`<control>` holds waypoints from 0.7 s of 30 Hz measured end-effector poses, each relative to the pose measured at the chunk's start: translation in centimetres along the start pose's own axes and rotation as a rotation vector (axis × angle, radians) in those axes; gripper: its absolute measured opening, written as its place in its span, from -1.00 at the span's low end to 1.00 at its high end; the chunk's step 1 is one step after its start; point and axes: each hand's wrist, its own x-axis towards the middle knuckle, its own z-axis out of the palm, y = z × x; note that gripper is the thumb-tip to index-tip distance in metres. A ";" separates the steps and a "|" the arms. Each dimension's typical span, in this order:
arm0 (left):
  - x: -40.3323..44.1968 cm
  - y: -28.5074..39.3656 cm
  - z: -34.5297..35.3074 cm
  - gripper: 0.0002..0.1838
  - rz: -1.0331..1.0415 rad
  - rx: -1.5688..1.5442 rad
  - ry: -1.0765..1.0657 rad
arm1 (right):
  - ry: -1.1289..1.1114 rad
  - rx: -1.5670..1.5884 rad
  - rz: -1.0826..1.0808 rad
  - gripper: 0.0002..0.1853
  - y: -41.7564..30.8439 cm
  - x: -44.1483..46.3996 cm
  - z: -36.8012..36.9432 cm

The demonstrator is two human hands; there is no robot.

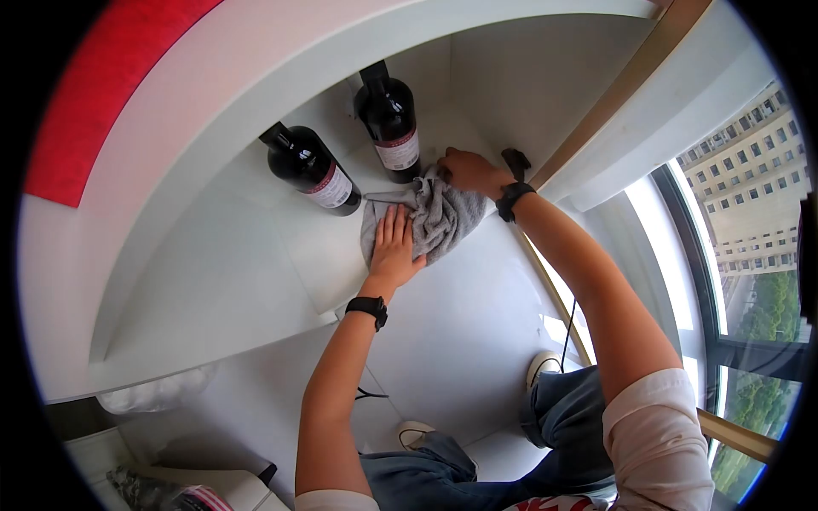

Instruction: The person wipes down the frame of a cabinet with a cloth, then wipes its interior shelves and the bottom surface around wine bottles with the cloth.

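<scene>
A grey cloth (pixel 439 217) lies crumpled on the white shelf (pixel 315 255), near its front edge. My left hand (pixel 394 249) rests flat on the cloth's left part, fingers spread. At the cloth's upper right, my right hand (pixel 473 173) has its fingers curled closed; whether they grip the cloth or something else is hidden. Two dark wine bottles stand behind the cloth: one bottle (pixel 388 119) just left of my right hand, the other bottle (pixel 311 166) further left. Both have red and white labels.
A small black object (pixel 515 162) is by the right wall of the shelf. A wooden strip (pixel 622 94) edges the right side, with a window (pixel 750 213) beyond. Red material (pixel 111 94) hangs at the upper left. A bag (pixel 192 498) is at the lower left.
</scene>
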 end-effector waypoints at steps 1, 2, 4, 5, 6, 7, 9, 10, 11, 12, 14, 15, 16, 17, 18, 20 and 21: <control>0.0 0.0 0.1 -0.17 -0.001 0.008 0.000 | -0.020 -0.012 -0.003 -0.66 0.0 -0.1 -0.1; 0.0 0.0 0.2 -0.16 -0.010 0.018 -0.001 | -0.014 -0.011 0.011 -0.63 -0.1 -0.2 0.0; 0.0 0.1 0.4 -0.14 -0.031 0.039 -0.004 | -0.002 -0.007 0.034 -0.57 -0.8 -0.7 -0.1; 0.0 0.1 0.5 -0.15 -0.032 0.040 -0.004 | -0.023 -0.014 0.062 -0.54 -1.0 -0.7 -0.3; 0.0 0.2 0.6 -0.15 -0.035 0.041 -0.006 | -0.046 -0.020 0.089 -0.50 -1.3 -0.6 -0.4; 0.0 0.2 0.6 -0.15 -0.037 0.041 -0.008 | -0.069 -0.025 0.117 -0.46 -1.5 -0.5 -0.5; 0.0 0.4 0.6 -0.16 -0.043 0.046 -0.013 | -0.152 -0.056 0.156 -0.42 -1.8 0.2 -0.6; 0.0 0.4 0.5 -0.17 -0.046 0.048 -0.015 | -0.193 -0.072 0.176 -0.40 -1.7 0.6 -0.6; 0.0 0.4 0.4 -0.17 -0.045 0.047 -0.009 | -0.216 -0.069 0.169 -0.38 -1.6 0.9 -0.6; 0.0 0.4 0.4 -0.17 -0.044 0.045 -0.004 | -0.239 -0.065 0.164 -0.37 -1.6 1.1 -0.8; -0.1 0.5 0.6 -0.17 -0.046 0.033 0.006 | -0.233 -0.041 0.158 -0.35 -1.5 1.0 -0.9; 0.0 0.5 0.6 -0.17 -0.049 0.025 0.009 | -0.201 -0.020 0.158 -0.34 -1.6 0.7 -0.9; 0.0 0.6 0.5 -0.17 -0.051 0.016 0.012 | -0.170 0.002 0.158 -0.34 -1.6 0.6 -1.0; 0.0 0.6 0.6 -0.17 -0.053 0.015 0.018 | -0.159 0.018 0.153 -0.33 -1.6 0.6 -1.0; 0.0 0.7 0.5 -0.18 -0.054 0.012 0.022 | -0.151 0.036 0.150 -0.32 -1.5 0.6 -0.9; 0.1 0.9 0.3 -0.18 -0.054 -0.004 0.030 | -0.131 0.058 0.150 -0.29 -1.4 0.7 -0.9; 0.1 0.9 0.3 -0.18 -0.055 -0.017 0.031 | -0.122 0.065 0.152 -0.27 -1.4 0.8 -0.9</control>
